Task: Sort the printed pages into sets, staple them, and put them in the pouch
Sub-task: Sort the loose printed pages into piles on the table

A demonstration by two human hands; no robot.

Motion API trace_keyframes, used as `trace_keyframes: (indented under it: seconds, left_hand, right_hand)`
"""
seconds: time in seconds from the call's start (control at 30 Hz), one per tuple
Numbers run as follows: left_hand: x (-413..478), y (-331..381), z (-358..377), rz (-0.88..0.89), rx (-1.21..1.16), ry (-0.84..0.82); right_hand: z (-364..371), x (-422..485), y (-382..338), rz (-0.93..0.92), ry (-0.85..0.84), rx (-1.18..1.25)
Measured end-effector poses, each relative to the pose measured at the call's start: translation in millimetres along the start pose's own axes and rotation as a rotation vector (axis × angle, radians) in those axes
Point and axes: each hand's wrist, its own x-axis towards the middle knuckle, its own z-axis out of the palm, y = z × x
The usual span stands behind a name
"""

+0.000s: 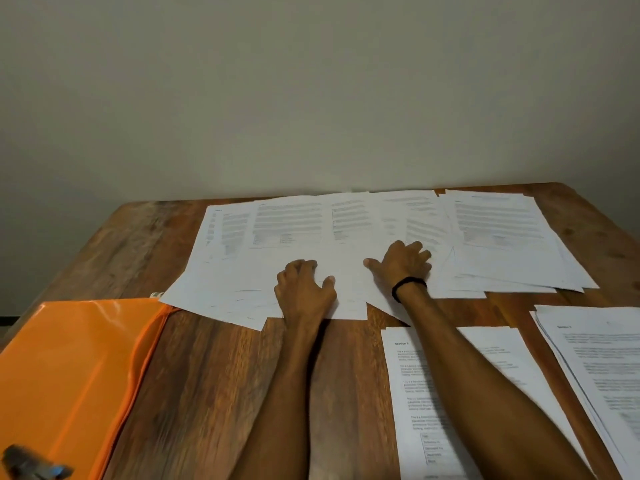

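Observation:
Several printed pages [294, 223] lie spread and overlapping across the far half of the wooden table [214, 375]. My left hand [304, 289] rests on the near middle of this spread with its fingers curled, fingertips pressing the paper. My right hand [403, 261], a black band on its wrist, lies flat on the sheets just to the right, thumb stretched left. An orange pouch [69, 375] lies at the near left. A metal stapler [31, 464] sits on the pouch's near corner, blurred. A printed set [433, 393] lies under my right forearm.
Another stack of pages [599, 368] lies at the near right edge. A fanned pile [512, 244] sits at the far right of the table. A plain wall rises right behind the table. Bare wood shows between the pouch and the near sets.

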Motion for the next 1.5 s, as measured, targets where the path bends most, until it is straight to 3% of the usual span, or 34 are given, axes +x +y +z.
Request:
trace_keyframes:
  seconds: [0.57,0.87,0.97,1.07,1.17,1.2,1.33,1.43,1.5]
  left_hand:
    - [-0.4,2.8,2.3,0.017,0.098,-0.008]
    - [-1.5,11.0,-0.2,0.09,0.163,-0.006]
    - [-3.7,14.4,-3.0,0.199,0.099,0.067]
    - [-8.0,22.0,-5.0,0.236,-0.124,0.219]
    - [-16.3,33.6,-9.1,0.328,-0.261,0.378]
    - [-19.1,36.0,-8.9,0.373,-0.277,0.323]
    - [-31.1,45.5,-11.8,0.291,-0.363,-0.296]
    - [-32.9,45.5,-11.2,0.248,-0.383,-0.413]
    - [-29.6,46.2,-14.9,0.175,-0.502,-0.312]
  right_hand:
    - [-2.9,1.3,-8.1,0.085,-0.04,0.176]
    - [-12.3,4.6,-1.9,0.002,-0.167,0.544]
    - [-13.6,3.5,-5.0,-0.006,-0.159,0.629]
    - [-12.2,-0.5,-2.3,-0.01,-0.155,0.657]
    - [-11.6,-2.6,2.8,0.081,-0.195,0.815]
    - [-10.8,-2.0,4.2,0.118,-0.224,0.883]
    - [-22.7,-8.4,3.1,0.196,-0.411,0.93]
    - [-30.0,-11.1,6.7,0.152,-0.421,0.823]
    - [-28.3,-8.5,12.8,0.06,-0.305,0.819]
